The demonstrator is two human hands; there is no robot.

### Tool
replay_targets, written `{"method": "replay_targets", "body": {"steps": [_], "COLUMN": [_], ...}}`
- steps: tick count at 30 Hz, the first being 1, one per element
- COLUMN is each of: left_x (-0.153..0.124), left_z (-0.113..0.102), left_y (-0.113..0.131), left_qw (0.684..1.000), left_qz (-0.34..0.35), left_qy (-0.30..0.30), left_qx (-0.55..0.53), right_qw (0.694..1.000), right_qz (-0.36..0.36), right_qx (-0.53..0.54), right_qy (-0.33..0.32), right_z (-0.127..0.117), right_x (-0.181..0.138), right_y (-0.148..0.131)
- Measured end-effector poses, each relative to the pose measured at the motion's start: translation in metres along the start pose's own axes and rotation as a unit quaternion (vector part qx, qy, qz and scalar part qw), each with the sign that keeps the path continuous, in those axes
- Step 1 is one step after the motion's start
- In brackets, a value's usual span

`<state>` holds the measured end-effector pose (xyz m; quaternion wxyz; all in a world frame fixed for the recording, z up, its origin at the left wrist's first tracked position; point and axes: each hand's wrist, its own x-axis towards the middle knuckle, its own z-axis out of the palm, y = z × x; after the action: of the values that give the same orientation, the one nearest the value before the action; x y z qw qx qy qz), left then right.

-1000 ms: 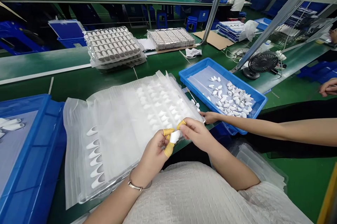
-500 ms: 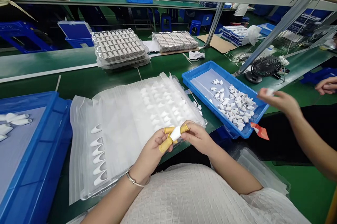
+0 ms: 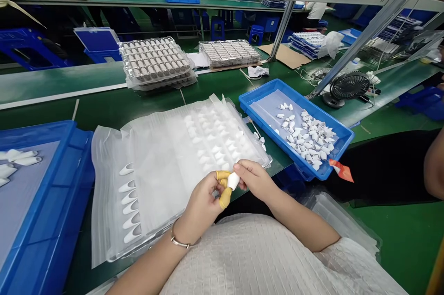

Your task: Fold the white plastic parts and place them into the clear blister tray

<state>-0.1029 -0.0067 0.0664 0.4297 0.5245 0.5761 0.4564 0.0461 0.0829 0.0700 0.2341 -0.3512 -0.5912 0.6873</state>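
Observation:
My left hand [image 3: 204, 200] and my right hand [image 3: 255, 178] meet near the table's front edge, both pinched on one small white plastic cap [image 3: 232, 181]. Yellow finger cots cover several fingertips. Just beyond the hands lies a clear tray under a translucent sheet [image 3: 166, 165], with rows of white caps showing through it and a column of uncovered caps [image 3: 129, 202] at its left edge. A blue bin [image 3: 258, 96] to the right holds a pile of loose white caps [image 3: 310, 138].
A second blue bin [image 3: 52, 193] with a few white pieces sits at the left. Stacked clear trays of parts [image 3: 154, 61] stand across the green table. A small black fan [image 3: 347, 88] is at the right. Another person's arm [image 3: 435, 165] shows at the right edge.
The other person's hand, which reached to the tray's corner and then lifted a white piece over the bin, has withdrawn to the right edge. My hands have kept turning the white cap.

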Motion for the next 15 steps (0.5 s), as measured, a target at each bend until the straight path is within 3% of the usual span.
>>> {"method": "replay_targets", "body": {"steps": [3, 8, 15], "left_x": [0.002, 0.002, 0.002], "left_z": [0.001, 0.001, 0.003], "left_y": [-0.004, -0.004, -0.003], "left_qw": [0.999, 0.997, 0.999], "left_qz": [-0.02, -0.037, -0.009], "left_qy": [-0.003, 0.014, 0.034], "left_qx": [-0.049, -0.068, -0.03], "right_qw": [0.998, 0.988, 0.994], "right_qz": [0.027, 0.014, 0.038], "right_qx": [0.058, 0.132, 0.097], "right_qy": [0.022, 0.084, 0.024], "right_z": [-0.001, -0.01, -0.007], "right_x": [0.003, 0.002, -0.007], "right_y": [0.004, 0.003, -0.007]}}
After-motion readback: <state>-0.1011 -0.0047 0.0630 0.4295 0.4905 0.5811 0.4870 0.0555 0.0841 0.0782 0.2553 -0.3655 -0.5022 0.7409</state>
